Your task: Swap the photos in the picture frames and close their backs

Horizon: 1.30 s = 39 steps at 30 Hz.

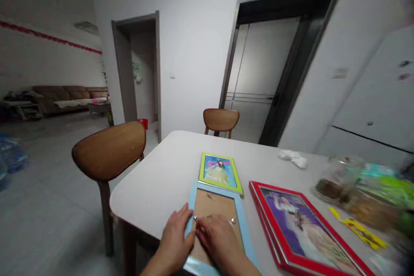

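At the bottom centre, the blue picture frame (pixel 247 241) lies back-up on the white table (pixel 145 181). The left hand (pixel 176 237) reaches in from the bottom edge, fingers loosely spread along the frame's left border. The right hand (pixel 218 237) arches over the brown backing (pixel 217 203), fingertips bunched near a metal clip (pixel 195 217); whether they pinch it is unclear.

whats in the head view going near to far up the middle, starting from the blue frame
blue frame → green frame → wooden chair → door
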{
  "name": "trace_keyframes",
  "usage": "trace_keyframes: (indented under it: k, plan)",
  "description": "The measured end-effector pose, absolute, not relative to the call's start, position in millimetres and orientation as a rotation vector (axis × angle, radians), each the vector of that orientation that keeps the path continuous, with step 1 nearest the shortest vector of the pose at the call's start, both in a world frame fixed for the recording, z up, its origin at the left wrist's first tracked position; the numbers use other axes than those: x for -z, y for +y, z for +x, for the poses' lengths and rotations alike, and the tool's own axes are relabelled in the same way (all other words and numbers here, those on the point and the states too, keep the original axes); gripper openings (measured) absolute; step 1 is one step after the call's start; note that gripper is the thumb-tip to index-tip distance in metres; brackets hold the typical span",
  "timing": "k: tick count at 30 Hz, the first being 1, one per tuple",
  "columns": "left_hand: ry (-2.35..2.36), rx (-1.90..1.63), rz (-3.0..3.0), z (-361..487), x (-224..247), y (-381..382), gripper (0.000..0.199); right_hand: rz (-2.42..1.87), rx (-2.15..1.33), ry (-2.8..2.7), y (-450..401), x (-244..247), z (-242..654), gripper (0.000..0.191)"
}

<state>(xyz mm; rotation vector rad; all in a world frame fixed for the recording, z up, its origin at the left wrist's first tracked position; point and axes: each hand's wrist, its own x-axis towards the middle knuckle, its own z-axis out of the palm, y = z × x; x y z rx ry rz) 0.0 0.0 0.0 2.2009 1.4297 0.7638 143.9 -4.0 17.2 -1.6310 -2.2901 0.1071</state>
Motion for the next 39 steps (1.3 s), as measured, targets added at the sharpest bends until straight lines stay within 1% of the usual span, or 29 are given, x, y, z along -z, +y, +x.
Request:
trace_keyframes:
  k: [6,9,12,13,18,25,30,33,39]
  plan:
    - [1.425,-0.792,2.186,-0.7,1.0,0.3,0.047,-1.649,-0.200,-2.144,-14.2,-28.0,160.0,0.015]
    - [1.427,-0.792,2.186,-0.5,-0.8,-0.6,0.047,-1.693,-0.211,-2.112,-19.6,-33.0,171.4,0.023]
    - [1.432,-0.784,2.185,-0.3,-2.7,-1.1,0.046,-1.795,-0.188,-2.080,-25.7,-33.5,178.6,0.037]
    - [1.435,-0.780,2.183,-0.2,-3.1,-1.1,0.047,-1.815,-0.187,-2.084,-27.7,-33.2,179.1,0.038]
    - [1.438,-0.766,2.188,0.3,-4.1,0.0,0.047,-1.818,-0.238,-2.108,-33.2,-34.7,171.4,0.029]
    - [1.434,-0.772,2.174,-1.3,-5.0,-0.4,0.047,-1.779,-0.304,-2.086,-33.5,-35.2,172.1,0.033]
    - [1.430,-0.790,2.171,-1.0,-5.1,-0.3,0.046,-1.711,-0.426,-2.121,-36.2,-39.3,178.2,0.038]
    - [1.437,-0.784,2.166,-0.2,-5.9,-1.2,0.046,-1.641,-0.487,-2.134,-35.9,-40.7,180.2,0.036]
    - [1.439,-0.772,2.161,0.2,-7.4,-3.5,0.045,-1.621,-0.463,-2.112,-31.8,-39.9,178.6,0.035]
